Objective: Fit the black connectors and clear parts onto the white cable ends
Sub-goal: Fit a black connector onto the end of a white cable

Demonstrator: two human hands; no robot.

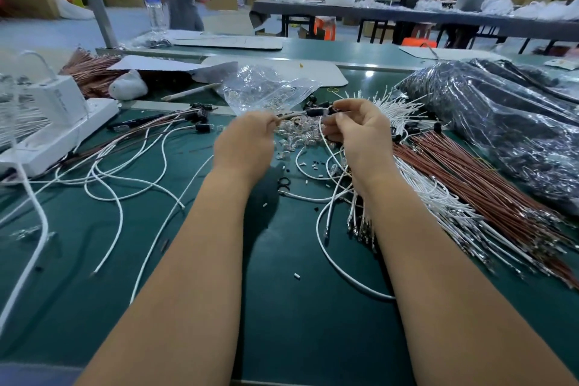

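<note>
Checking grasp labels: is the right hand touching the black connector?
Touching. The head view shows the right hand with fingertips curled around the black connector, no gap visible.

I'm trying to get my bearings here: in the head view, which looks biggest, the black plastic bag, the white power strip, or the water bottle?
1. black plastic bag
2. white power strip
3. water bottle, though it stands farther away, so it may only look smaller.

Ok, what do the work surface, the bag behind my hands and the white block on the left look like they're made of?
Work surface: seemingly green rubbery mat, smooth, soft sheen. Bag: thin clear plastic film, crinkled, glinting. White block: hard glossy moulded plastic, probably a power strip.
</note>
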